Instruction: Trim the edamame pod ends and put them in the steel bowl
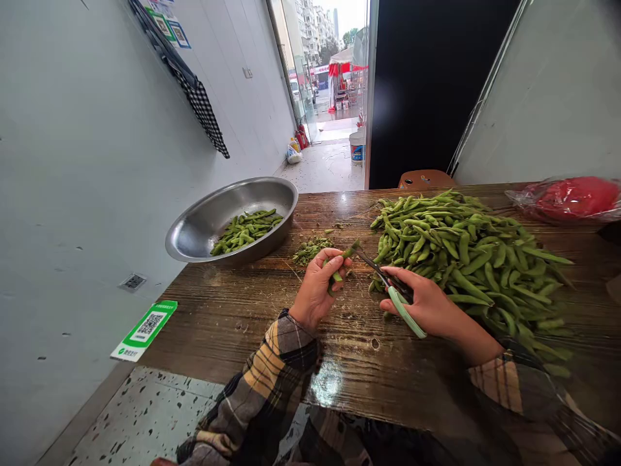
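Between the thumb and fingers of my left hand (pixel 317 288) is a green edamame pod (pixel 350 250), its tip pointing up and to the right. A second pod seems to show lower in the same grip. My right hand (pixel 427 304) is closed around scissors (pixel 403 310) with pale green handles, and their blades reach to the pod's tip. To the right spreads a big heap of edamame pods (pixel 466 252). Small green trimmings (pixel 310 248) lie just beyond my left hand. At the left, a steel basin (pixel 194 243) holds some pods.
The wooden table (pixel 233 323) carries a red bundle in clear plastic (pixel 577 199) at the far right. A green QR-code card (pixel 148 329) sits at its left edge. Behind the table are an orange-brown stool (pixel 425 179), a white bucket (pixel 357 147) and a glass door (pixel 298 65).
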A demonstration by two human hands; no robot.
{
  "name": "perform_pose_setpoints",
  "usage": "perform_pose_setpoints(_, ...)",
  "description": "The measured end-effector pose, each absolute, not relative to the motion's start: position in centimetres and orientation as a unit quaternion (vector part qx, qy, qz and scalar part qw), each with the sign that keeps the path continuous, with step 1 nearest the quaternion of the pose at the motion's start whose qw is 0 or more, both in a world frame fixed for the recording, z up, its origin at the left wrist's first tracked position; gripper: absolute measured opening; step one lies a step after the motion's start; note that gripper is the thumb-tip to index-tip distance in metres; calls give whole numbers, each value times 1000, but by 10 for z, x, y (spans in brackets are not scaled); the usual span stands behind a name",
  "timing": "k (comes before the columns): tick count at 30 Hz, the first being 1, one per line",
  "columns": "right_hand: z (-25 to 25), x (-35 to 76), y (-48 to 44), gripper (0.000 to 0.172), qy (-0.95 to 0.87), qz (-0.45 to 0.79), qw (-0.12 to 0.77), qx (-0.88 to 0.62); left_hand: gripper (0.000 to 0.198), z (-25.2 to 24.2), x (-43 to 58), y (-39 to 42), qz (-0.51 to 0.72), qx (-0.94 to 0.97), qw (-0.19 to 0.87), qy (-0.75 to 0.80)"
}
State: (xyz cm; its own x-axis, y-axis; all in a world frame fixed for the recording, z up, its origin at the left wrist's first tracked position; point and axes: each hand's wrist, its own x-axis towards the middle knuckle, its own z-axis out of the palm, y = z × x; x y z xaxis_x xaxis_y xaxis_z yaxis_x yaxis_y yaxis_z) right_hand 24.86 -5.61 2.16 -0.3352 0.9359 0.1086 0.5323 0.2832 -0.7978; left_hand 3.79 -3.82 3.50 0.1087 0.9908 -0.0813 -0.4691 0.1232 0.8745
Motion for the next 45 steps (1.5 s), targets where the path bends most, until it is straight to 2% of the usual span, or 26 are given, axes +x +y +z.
perform_pose_setpoints(10,19,246,-59,54,-755,310,321,-480,27,33,50,-47,491,429,637,411)
perform_pose_setpoints(24,24,250,-56,46,-781,264,327,-463,24,39,42,-41,520,446,584,435)
perform_pose_setpoints(29,23,250,-55,40,-780,296,336,-437,25,39,36,-35,554,431,563,437)
perform_pose_setpoints(33,20,253,-52,45,-729,329,360,-480,25,37,35,-32,568,391,599,408)
perform_pose_setpoints(38,26,259,-50,54,-662,363,413,-509,24,34,39,-33,511,393,659,388)
perform_pose_setpoints(40,29,260,-49,53,-649,380,436,-494,23,33,43,-35,474,458,627,415)
perform_pose_setpoints(45,30,259,-48,49,-649,378,437,-495,14,24,62,-44,327,729,419,431)
